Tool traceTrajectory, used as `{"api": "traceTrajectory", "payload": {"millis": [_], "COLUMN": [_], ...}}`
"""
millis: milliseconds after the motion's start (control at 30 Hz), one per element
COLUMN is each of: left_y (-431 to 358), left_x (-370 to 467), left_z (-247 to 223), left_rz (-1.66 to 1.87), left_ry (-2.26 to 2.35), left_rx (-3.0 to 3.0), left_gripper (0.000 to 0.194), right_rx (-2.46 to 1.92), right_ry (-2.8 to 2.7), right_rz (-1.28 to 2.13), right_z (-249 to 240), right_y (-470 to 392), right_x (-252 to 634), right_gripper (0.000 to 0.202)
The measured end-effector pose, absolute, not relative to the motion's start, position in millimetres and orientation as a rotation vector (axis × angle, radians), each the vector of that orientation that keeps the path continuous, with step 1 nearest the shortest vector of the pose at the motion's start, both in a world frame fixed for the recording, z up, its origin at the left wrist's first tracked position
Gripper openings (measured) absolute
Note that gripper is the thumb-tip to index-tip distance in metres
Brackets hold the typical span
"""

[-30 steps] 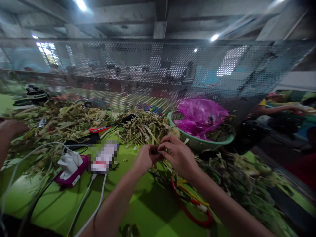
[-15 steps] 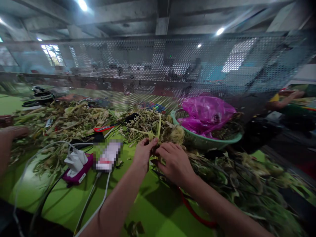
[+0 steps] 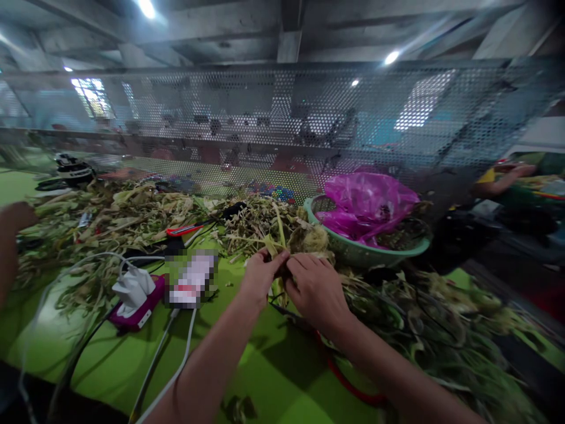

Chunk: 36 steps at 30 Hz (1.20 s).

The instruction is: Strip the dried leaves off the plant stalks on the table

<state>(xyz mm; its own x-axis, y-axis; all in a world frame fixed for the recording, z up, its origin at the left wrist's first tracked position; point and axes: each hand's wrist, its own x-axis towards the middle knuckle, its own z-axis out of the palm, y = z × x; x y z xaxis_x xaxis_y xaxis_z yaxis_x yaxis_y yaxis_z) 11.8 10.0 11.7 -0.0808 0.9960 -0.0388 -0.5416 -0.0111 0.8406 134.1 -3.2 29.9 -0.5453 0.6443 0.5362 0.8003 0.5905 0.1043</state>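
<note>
Both my hands meet over the green table (image 3: 286,377), their fingertips close together. My left hand (image 3: 260,274) pinches a pale yellow-green plant stalk (image 3: 279,227) that sticks up past the fingers. Curled against it, my right hand (image 3: 315,288) has its fingers closed on the same stalk, and part of the plant shows below them. The exact fingertip contact is hidden. Just beyond my hands lies a heap of dry, cut plant bits (image 3: 251,221). To the right of my right hand spreads a pile of wilted green stalks and leaves (image 3: 436,330).
A green basket (image 3: 375,256) with a purple plastic bag (image 3: 371,203) stands behind right. Left are a phone (image 3: 194,280), a purple power strip (image 3: 136,303) with white plugs and cables, a red cutter (image 3: 185,229) and more wilted plants (image 3: 110,218). A perforated metal screen (image 3: 247,112) rises behind. Another person's hand (image 3: 20,218) is far left.
My fingers have shifted slightly along the stalk, and its top leans more to the left. The other person's hand at far left has moved up and left.
</note>
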Motion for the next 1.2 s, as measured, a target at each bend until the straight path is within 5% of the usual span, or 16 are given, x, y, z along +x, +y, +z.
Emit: {"api": "traceTrajectory", "payload": {"millis": [433, 733, 867, 1067, 1200], "left_y": [13, 17, 16, 14, 14], "left_x": [-8, -24, -25, -22, -22], "left_z": [23, 24, 23, 24, 23], "left_rz": [1.505, 1.486, 1.44, 1.419, 1.402], "left_ry": [0.929, 0.822, 0.838, 0.896, 0.882], "left_rx": [0.798, 0.716, 0.836, 0.9, 0.961], "left_gripper": [0.032, 0.036, 0.039, 0.035, 0.036], "right_rx": [-1.074, -0.698, -0.769, -1.1, -1.051], "right_ry": [-2.543, -2.789, -2.533, -1.783, -1.675], "right_rz": [-0.216, 0.384, 0.545, 0.105, 0.516], "right_z": [33, 52, 71, 70, 56], "right_y": [-8, -29, -25, 15, 40], "right_x": [132, 127, 138, 170, 180], "right_gripper": [0.006, 0.012, 0.014, 0.019, 0.033]}}
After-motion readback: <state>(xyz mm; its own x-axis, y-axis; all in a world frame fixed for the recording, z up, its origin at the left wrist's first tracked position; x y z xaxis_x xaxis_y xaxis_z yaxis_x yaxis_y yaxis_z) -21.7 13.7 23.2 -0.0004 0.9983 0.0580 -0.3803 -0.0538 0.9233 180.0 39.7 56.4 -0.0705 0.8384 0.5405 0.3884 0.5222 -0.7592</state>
